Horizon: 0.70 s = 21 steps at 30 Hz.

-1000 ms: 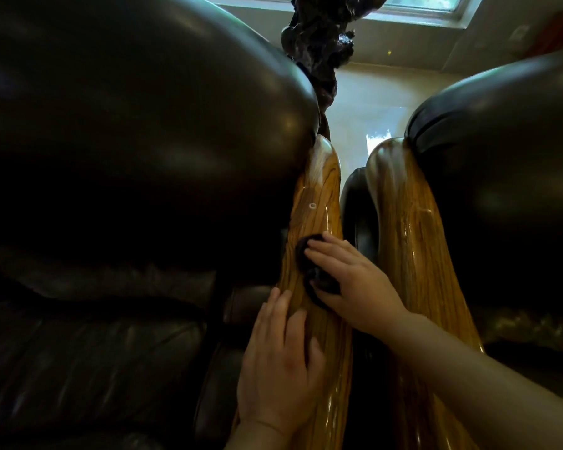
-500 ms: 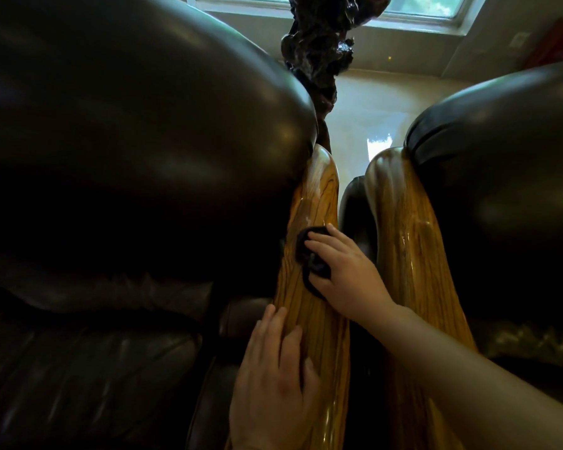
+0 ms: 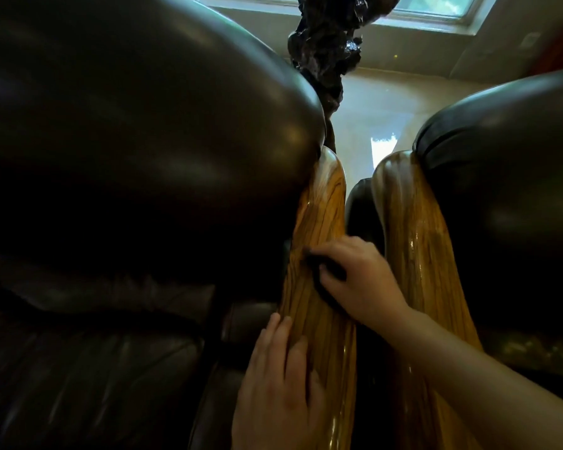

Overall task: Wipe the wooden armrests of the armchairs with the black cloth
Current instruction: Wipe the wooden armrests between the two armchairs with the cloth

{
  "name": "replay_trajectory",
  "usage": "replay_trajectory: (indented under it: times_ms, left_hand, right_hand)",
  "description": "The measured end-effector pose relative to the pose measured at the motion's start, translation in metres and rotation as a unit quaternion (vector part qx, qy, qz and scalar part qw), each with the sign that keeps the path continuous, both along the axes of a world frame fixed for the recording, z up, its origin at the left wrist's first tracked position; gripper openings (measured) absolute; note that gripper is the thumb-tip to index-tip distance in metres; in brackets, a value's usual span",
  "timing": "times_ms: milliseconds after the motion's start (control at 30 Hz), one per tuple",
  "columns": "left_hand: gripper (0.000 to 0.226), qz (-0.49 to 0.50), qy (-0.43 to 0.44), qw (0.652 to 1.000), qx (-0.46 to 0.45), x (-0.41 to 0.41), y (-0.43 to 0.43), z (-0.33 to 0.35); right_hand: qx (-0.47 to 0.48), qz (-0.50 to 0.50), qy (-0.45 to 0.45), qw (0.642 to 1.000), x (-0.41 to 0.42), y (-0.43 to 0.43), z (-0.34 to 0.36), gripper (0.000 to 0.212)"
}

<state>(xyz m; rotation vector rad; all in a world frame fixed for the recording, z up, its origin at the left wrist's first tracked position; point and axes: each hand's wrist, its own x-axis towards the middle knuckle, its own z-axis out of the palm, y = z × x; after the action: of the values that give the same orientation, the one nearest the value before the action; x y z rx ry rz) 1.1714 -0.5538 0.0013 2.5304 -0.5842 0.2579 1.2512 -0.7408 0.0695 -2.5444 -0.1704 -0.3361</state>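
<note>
Two glossy wooden armrests run side by side up the middle of the view. The left armrest (image 3: pixel 322 206) belongs to the dark leather armchair (image 3: pixel 127 157) on the left. The right armrest (image 3: pixel 413 222) belongs to the armchair (image 3: pixel 507 190) on the right. My right hand (image 3: pixel 361 277) presses the black cloth (image 3: pixel 322 271) flat on the left armrest about halfway up; most of the cloth is hidden under the palm. My left hand (image 3: pixel 280 384) rests flat with fingers apart on the same armrest, lower and nearer to me.
A narrow dark gap (image 3: pixel 361 206) separates the two armrests. A dark gnarled carved piece (image 3: pixel 325 43) stands behind the left chair. Beyond lie a shiny beige floor (image 3: pixel 387 102) and a window (image 3: pixel 436 8) along the far wall.
My right hand has slid the black cloth a little up the left armrest, away from me. The left hand has stayed on the lower part of the armrest.
</note>
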Motion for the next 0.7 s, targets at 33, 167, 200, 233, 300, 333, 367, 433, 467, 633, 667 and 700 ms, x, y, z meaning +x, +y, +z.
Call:
replay_trajectory:
  times_ms: [33,167,200,233,300,333,367,433,467,633,667,700]
  left_hand:
    - [0.036,-0.001,0.007,1.000,-0.002,0.000,0.000,0.001]
    - [0.035,0.001,0.001,1.000,-0.007,0.001,-0.001,0.002]
    - [0.034,0.001,-0.005,1.000,-0.009,0.000,-0.002,0.000]
    - [0.034,0.002,-0.006,1.000,-0.012,-0.001,-0.001,0.000]
    - [0.035,0.010,-0.005,1.000,-0.016,-0.001,-0.001,0.000]
    - [0.036,0.011,-0.004,1.000,-0.016,0.000,-0.001,-0.001]
    - [0.038,0.009,-0.002,1.000,-0.016,0.000,-0.002,-0.001]
    - [0.044,0.009,0.006,1.000,-0.010,0.000,-0.003,-0.004]
    - [0.045,0.009,0.008,1.000,-0.002,0.000,-0.003,-0.004]
    - [0.035,0.000,-0.001,1.000,-0.013,0.000,0.000,-0.010]
    - [0.035,-0.003,-0.003,1.000,-0.005,-0.001,0.000,-0.010]
    - [0.036,-0.005,-0.001,1.000,0.003,-0.001,0.001,-0.010]
  right_hand:
    - [0.094,-0.057,-0.013,0.994,0.008,-0.001,0.006,0.029]
    - [0.361,-0.131,-0.035,0.923,0.032,0.004,0.025,0.028]
    - [0.307,-0.113,-0.023,0.945,0.030,0.006,0.025,0.030]
    - [0.207,-0.091,0.001,0.974,0.024,0.009,0.022,0.031]
    - [-0.027,-0.060,0.004,0.998,0.009,0.019,0.013,0.033]
    - [-0.084,-0.052,-0.009,0.995,0.004,0.023,0.009,0.037]
    - [-0.088,-0.042,0.003,0.995,0.000,0.027,0.007,0.041]
    - [-0.055,-0.008,0.077,0.995,-0.001,0.037,0.004,0.052]
    - [-0.091,0.011,0.108,0.990,0.000,0.038,-0.002,0.058]
    - [-0.237,-0.016,0.115,0.965,0.050,0.011,-0.019,0.073]
    - [-0.226,-0.044,0.119,0.966,0.070,0.006,-0.019,0.075]
    - [-0.200,-0.077,0.131,0.968,0.089,0.001,-0.020,0.078]
